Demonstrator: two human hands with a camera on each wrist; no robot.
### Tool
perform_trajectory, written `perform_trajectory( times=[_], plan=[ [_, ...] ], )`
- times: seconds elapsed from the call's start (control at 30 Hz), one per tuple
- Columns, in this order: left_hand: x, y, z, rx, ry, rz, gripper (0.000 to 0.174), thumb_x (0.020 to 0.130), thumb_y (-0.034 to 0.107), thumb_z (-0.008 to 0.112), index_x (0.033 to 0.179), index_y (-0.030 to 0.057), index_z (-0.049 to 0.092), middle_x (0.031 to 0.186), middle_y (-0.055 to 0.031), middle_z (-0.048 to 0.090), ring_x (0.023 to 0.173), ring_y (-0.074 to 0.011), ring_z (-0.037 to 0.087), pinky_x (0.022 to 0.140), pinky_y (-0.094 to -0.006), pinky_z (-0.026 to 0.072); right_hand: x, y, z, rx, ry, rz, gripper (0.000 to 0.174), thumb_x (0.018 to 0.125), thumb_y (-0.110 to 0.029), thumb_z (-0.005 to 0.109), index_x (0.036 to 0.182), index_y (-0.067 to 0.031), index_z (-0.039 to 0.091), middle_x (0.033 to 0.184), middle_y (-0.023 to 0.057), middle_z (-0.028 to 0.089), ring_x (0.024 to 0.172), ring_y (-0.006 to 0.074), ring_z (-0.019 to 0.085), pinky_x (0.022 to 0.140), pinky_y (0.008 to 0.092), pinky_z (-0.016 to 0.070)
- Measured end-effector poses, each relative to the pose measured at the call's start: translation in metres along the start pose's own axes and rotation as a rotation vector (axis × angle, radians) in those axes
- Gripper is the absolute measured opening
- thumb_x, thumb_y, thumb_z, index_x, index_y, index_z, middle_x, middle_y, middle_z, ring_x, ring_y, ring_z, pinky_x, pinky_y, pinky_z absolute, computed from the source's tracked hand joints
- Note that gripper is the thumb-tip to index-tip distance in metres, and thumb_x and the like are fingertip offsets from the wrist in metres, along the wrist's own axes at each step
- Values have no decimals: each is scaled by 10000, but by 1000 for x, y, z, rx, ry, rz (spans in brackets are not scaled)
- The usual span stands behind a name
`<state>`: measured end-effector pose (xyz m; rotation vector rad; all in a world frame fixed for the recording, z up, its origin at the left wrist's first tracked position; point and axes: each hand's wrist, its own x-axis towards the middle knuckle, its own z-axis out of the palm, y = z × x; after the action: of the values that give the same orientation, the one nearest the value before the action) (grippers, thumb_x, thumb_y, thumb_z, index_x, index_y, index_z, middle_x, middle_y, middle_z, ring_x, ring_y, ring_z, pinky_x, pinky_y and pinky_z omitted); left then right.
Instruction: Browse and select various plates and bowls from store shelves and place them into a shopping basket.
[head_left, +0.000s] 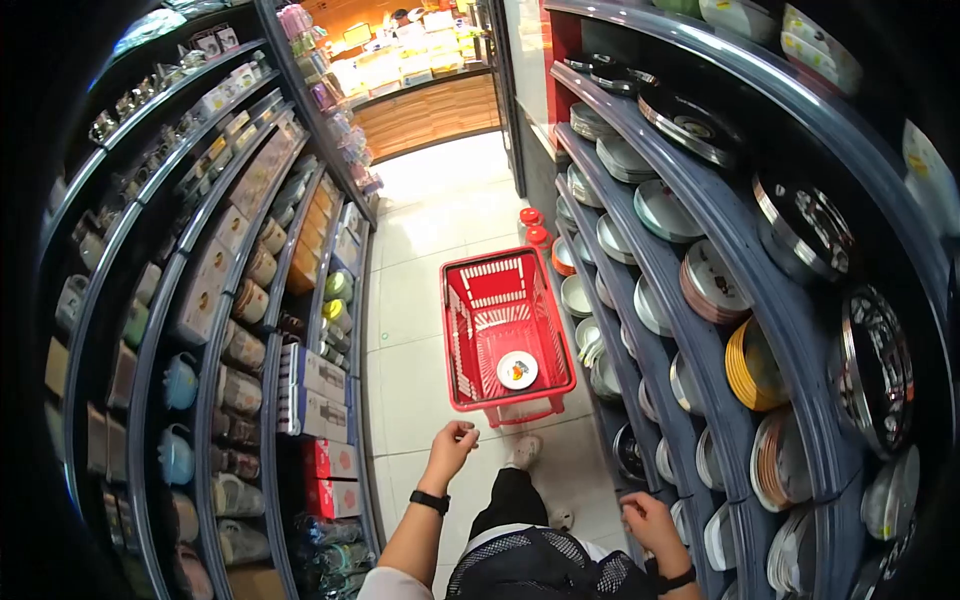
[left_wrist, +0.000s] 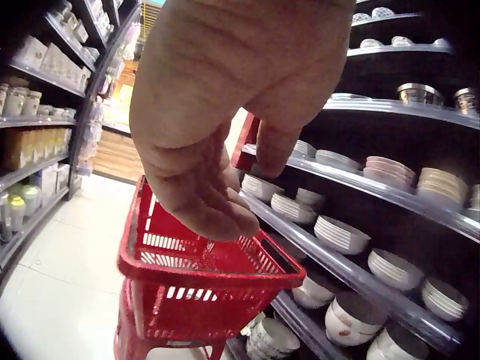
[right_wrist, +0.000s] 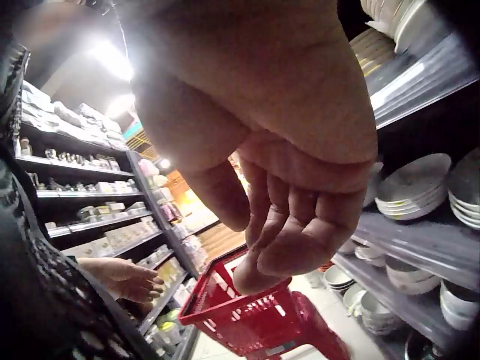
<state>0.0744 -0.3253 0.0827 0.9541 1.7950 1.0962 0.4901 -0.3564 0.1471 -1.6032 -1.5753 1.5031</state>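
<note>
A red shopping basket (head_left: 461, 400) stands on a red stool (head_left: 530, 411) in the aisle. Inside it lies a round white dish (head_left: 517, 370) with a colourful picture. My left hand (head_left: 453, 447) hangs in the air just short of the basket's near rim, its fingers loosely curled around nothing. In the left wrist view, that hand (left_wrist: 225, 97) overlaps the basket (left_wrist: 202, 285). My right hand (head_left: 648, 520) is lower, beside the right-hand shelves, also empty. Its fingers bend loosely in the right wrist view, in front of the basket (right_wrist: 247, 324).
Shelves on the right (head_left: 690, 270) carry stacked plates, bowls and steel trays. Those on the left (head_left: 255, 330) hold mugs, jars and boxes. Red-lidded containers (head_left: 535, 228) stand on the floor beyond the basket. Tiled floor (head_left: 410, 300) runs toward a lit wooden counter (head_left: 430, 115).
</note>
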Motion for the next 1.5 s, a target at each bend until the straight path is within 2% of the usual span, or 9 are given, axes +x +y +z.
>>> perform_trajectory(
  times=[0.13, 0.27, 0.4, 0.47, 0.63, 0.67, 1.07, 1.23, 1.5],
  plan=[
    [131, -14, 38, -31, -61, 2, 288, 862, 171, 705, 1029, -34, 591, 821, -93, 655, 692, -133, 636, 591, -271, 513, 22, 4, -10, 150, 205, 173, 192, 873, -78, 591, 1033, 18, 636, 713, 82, 653, 629, 118, 631, 540, 281, 516],
    [249, -66, 77, 64, -157, -246, 406, 836, 193, 727, 1109, -55, 557, 843, -122, 658, 696, -173, 652, 601, -303, 521, 57, 14, -2, 218, 231, 261, 177, 907, -29, 552, 1067, 21, 611, 756, 108, 660, 570, 99, 594, 506, 234, 485],
    [322, -125, 94, 478, -143, -414, 581, 732, 275, 793, 1154, -47, 557, 1085, -243, 660, 1006, -367, 653, 856, -430, 518, 102, 1, 24, 290, 163, 360, 163, 924, -44, 550, 1058, 32, 604, 750, 99, 656, 573, 97, 592, 542, 232, 490],
    [345, -167, 106, 506, -88, -444, 539, 733, 252, 797, 1109, -56, 566, 1006, -236, 669, 934, -353, 664, 812, -416, 525, 121, -22, 35, 255, 176, 418, 165, 932, -52, 540, 1058, 36, 599, 751, 90, 651, 585, 100, 596, 541, 234, 483],
    [377, -230, 115, 633, -79, -565, 408, 714, 249, 801, 938, -68, 675, 935, -263, 688, 902, -347, 689, 782, -418, 546, 143, -24, 53, 276, 204, 567, 181, 938, -49, 520, 1093, 9, 592, 765, 73, 650, 596, 100, 597, 545, 223, 461],
    [382, -214, 112, 610, -188, -638, 424, 723, 263, 791, 995, -40, 674, 1025, -255, 676, 1001, -385, 655, 879, -438, 523, 146, -25, 57, 290, 208, 600, 184, 937, -46, 519, 1098, 4, 592, 767, 69, 650, 593, 97, 595, 548, 223, 462],
    [397, -186, 125, 782, -154, -629, 341, 701, 149, 720, 982, -38, 677, 1042, -268, 668, 1030, -391, 646, 901, -446, 509, 178, -52, 82, 271, 283, 644, 190, 917, -25, 523, 1082, 11, 611, 759, 73, 650, 609, 90, 582, 561, 229, 461],
    [396, -232, 117, 525, -89, -614, 230, 679, 112, 692, 873, -3, 651, 901, -209, 690, 882, -349, 677, 788, -417, 515, 173, -53, 83, 235, 314, 636, 191, 915, -22, 524, 1080, 14, 613, 760, 79, 650, 619, 101, 588, 585, 243, 485],
    [379, -184, 129, 549, 37, -618, 213, 716, 62, 637, 919, 1, 658, 893, -214, 692, 895, -334, 682, 791, -407, 517, 173, -50, 93, 167, 297, 598, 179, 912, -28, 535, 1067, 8, 617, 753, 84, 649, 624, 113, 608, 581, 254, 503]
  ],
)
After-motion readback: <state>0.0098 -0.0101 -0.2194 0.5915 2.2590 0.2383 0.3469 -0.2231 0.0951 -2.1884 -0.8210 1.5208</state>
